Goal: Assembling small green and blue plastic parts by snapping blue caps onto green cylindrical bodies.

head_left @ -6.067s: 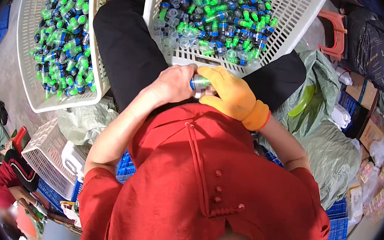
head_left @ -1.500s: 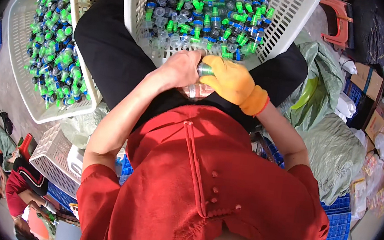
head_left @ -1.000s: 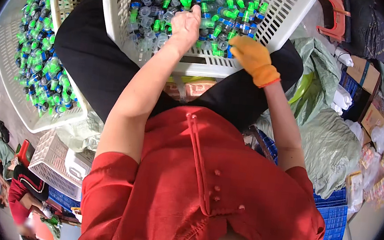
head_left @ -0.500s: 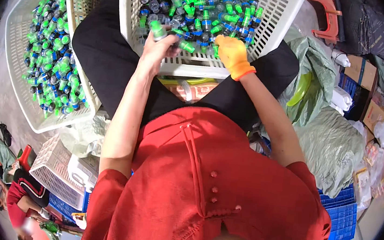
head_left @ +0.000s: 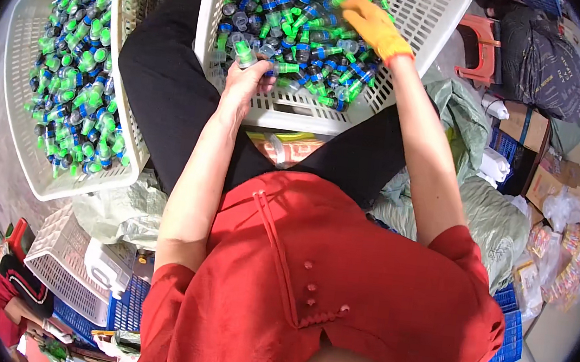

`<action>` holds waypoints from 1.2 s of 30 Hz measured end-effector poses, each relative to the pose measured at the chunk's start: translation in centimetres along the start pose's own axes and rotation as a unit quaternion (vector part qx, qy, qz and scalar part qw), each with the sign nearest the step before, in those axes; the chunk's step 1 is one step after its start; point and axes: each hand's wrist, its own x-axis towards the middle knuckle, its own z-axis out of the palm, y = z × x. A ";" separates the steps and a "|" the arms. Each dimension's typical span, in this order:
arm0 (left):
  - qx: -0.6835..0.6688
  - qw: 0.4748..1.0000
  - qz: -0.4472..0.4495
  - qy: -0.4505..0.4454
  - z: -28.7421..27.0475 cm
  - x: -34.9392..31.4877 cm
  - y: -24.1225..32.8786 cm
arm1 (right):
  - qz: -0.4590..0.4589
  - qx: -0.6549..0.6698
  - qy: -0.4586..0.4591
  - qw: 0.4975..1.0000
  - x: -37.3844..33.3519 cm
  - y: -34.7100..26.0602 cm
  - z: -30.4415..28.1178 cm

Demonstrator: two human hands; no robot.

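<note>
- Crate point(head_left: 300, 121) between legs point(head_left: 166, 80), likely for two-handed reach.
- Left hand point(head_left: 245, 83): fingers pinching green-topped tube point(head_left: 244, 54).
- Gloved right hand point(head_left: 373, 28) over pile point(head_left: 298, 33); can't tell fingers' state.

I had two green-tipped pieces point(head_left: 245, 53) in my left hand point(head_left: 244, 83), one yellow glove point(head_left: 375, 29), one orange stool point(head_left: 487, 40) at upper right, and two filled white baskets point(head_left: 296, 120), upper left and top centre.
</note>
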 end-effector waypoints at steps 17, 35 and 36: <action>-0.057 0.995 -0.058 -0.058 1.5 -0.8 0.4 | -0.025 -0.347 -0.048 0.936 -3.8 4.1 4.9; -0.162 0.977 -0.061 -0.125 0.9 -9.2 1.7 | -0.052 0.427 0.016 0.903 -13.3 -13.0 3.7; -0.166 0.976 -0.057 -0.127 1.4 -9.6 1.6 | -0.056 0.423 0.013 0.904 -13.5 -13.3 4.1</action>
